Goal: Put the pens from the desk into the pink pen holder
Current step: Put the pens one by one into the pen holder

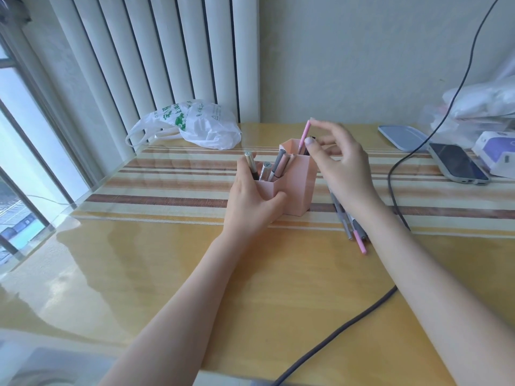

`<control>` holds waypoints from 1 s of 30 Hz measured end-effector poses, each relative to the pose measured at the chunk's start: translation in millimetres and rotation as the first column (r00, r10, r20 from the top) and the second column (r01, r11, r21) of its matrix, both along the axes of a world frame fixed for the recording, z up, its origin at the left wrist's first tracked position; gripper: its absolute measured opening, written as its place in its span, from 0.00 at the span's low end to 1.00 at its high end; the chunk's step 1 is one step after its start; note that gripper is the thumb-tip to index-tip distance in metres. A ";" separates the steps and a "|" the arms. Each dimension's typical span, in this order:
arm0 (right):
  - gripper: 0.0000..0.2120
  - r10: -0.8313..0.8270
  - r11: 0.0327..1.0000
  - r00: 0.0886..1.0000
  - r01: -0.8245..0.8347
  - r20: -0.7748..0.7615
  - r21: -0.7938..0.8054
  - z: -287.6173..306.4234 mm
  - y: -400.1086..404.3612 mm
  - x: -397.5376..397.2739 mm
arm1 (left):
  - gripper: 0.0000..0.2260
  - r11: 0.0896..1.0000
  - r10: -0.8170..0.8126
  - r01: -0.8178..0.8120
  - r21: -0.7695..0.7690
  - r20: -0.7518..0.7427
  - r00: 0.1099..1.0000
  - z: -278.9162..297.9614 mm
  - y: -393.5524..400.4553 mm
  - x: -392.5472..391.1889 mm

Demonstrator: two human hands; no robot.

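The holder (298,179) stood mid-tabletop (167,274) with pens (278,162) in it; more pens (349,221) lay just right of it, a bag (206,123) behind-left, a phone (457,165) far right.

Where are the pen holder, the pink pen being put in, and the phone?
pen holder (302,185): head view, front wall of the taller compartment.
pink pen (304,135): head view, mid-shaft above the rim.
phone (455,164): head view, middle of the dark screen.

Bright daylight enters from the window (16,151) at left. Broad glare on the glossy bench (83,260). Soft shadows. Wide-angle bending at edges; lower-left corner blurred.
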State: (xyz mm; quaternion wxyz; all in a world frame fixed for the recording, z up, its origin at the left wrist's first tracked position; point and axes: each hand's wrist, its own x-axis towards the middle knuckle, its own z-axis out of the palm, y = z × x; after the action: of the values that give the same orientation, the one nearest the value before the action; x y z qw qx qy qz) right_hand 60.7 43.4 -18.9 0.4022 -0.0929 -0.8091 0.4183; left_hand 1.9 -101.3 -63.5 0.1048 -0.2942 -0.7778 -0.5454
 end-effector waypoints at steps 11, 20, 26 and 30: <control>0.04 -0.184 0.971 0.980 0.169 -0.077 -0.170 12.8 -2.4 -4.9 | 0.23 0.997 -0.078 0.078 -0.023 -0.010 0.997 0.9 -0.1 4.1; 0.10 -0.291 0.953 0.944 0.272 -0.157 -0.133 9.9 -1.7 0.4 | 0.31 0.994 -0.112 0.112 -0.014 -0.008 0.994 -1.2 0.1 2.9; 0.07 -0.203 0.979 0.905 0.175 -0.375 -0.106 21.7 -6.0 14.6 | 0.31 0.993 -0.122 0.122 -0.010 -0.013 0.992 -2.0 -1.2 1.7; 0.10 -0.188 0.982 0.790 0.145 -0.584 -0.121 29.9 -16.3 25.4 | 0.31 0.992 -0.122 0.122 -0.028 -0.008 0.992 -2.9 -0.7 0.9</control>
State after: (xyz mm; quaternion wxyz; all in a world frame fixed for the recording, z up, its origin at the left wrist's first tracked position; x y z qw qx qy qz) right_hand 86.1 27.1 11.0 0.6664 -0.0425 -0.6165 0.4172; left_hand 2.9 -101.9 -66.4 0.0711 -0.3453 -0.7652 -0.5386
